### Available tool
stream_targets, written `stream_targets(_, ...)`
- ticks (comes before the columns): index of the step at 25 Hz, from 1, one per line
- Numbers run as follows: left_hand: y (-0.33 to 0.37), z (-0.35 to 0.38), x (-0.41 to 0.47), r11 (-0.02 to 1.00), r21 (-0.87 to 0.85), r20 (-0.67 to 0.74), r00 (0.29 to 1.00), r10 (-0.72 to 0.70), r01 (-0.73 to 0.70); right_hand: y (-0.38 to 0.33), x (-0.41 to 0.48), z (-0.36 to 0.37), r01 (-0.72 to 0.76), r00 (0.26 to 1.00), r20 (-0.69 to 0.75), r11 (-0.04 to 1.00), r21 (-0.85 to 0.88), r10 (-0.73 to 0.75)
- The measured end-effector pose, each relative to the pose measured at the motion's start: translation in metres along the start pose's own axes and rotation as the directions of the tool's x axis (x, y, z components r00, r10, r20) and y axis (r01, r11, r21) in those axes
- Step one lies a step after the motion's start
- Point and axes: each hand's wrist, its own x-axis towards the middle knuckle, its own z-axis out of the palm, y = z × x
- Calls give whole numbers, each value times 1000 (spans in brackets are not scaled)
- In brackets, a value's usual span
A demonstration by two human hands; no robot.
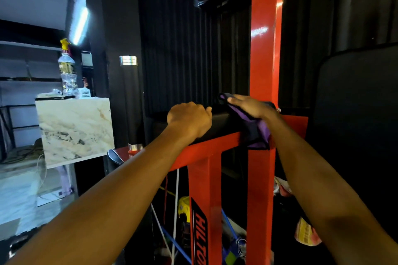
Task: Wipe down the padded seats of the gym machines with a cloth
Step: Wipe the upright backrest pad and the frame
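The left hand [189, 119] has its fingers clenched over the black pad [224, 122] on the red frame [266, 49]. The right hand [252, 106] lies with fingers straight, pressing the purple cloth [258, 135] onto the pad's right end, where it hangs over the front edge. At left, a spray bottle [67, 71] stands on a marble surface [75, 131]. A dark ribbed wall [183, 49] runs behind.

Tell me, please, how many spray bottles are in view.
1: the spray bottle stands on the marble-patterned cabinet at far left. More may be hidden in the dark areas.
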Motion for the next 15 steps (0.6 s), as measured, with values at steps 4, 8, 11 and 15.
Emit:
stream_targets(4,21,1,13,1000,2,63,998,-26,26,-50,15,-8,-80,978,178,986,-150,106)
stream_targets(8,35,6,26,999,9,76,996,-50,49,-52,-15,16,-24,999,-42,992,-121,19)
stream_targets(11,44,4,33,999,3,83,996,-33,33,-21,-46,33,182,920,-353,983,-4,-172)
stream_targets(15,52,7,39,1000,13,97,995,-25,24,1,-24,9,19,954,-298,999,-38,-29)
